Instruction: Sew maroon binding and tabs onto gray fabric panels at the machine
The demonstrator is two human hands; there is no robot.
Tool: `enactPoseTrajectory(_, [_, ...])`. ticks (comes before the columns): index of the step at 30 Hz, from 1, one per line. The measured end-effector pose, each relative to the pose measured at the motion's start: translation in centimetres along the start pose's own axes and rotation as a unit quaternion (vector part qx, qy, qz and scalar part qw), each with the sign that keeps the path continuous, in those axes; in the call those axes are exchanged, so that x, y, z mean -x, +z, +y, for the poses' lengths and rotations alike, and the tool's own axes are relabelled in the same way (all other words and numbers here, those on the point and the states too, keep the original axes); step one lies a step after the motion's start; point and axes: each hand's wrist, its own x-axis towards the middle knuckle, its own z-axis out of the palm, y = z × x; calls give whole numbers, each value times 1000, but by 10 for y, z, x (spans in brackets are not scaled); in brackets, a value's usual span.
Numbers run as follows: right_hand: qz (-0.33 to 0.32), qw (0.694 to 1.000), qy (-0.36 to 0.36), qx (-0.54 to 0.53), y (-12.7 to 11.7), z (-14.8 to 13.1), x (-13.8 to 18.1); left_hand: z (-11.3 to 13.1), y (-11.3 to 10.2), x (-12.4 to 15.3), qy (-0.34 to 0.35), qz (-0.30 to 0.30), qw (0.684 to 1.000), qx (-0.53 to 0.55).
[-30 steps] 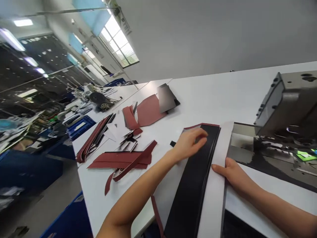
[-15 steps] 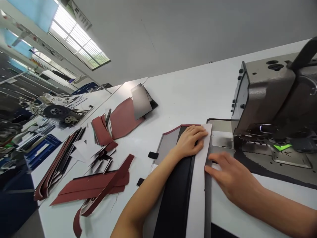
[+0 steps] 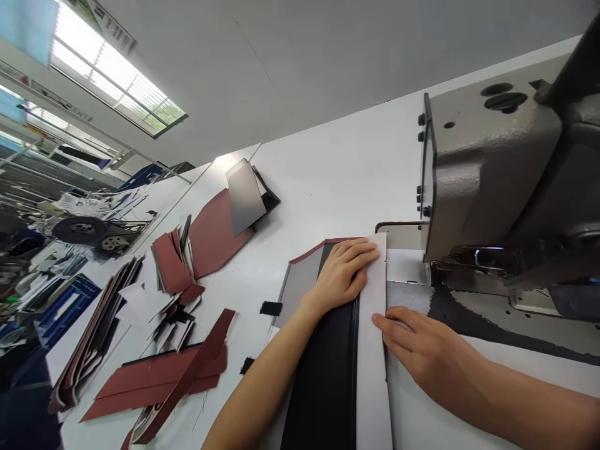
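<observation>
Black panel lies on the white surface, stretching from the bottom of the view to a place just left of a grey-brown machine. Along its left side runs a grey section, with dark red trim at the far edge. A white strip lies along the right side of the panel; whether the two are joined cannot be told.

The left hand rests palm down across the upper part of the panel, fingers close together and slightly bent, their tips reaching onto the white strip. The right hand is lower down at the strip's right edge. One of its digits lies on the strip and the others bend beside that edge; whether they pinch it cannot be told.

One black tab sits at the left edge of the grey section, and another is nearer the left forearm. Farther left, a dark red strip crosses flat red pieces, near white scraps and a bundle of long strips. Beyond these, a grey sheet partly covers a larger red sheet. A blue crate shows at the far left.
</observation>
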Motion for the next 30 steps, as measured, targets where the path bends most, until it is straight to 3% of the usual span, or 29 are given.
enactPoseTrajectory(18, [-13, 999, 24, 16, 7, -1, 2, 1, -1, -4, -35, -92, 994, -41])
enactPoseTrajectory(30, [-28, 999, 20, 26, 2, -3, 0, 6, 8, -3, -71, -53, 995, -44])
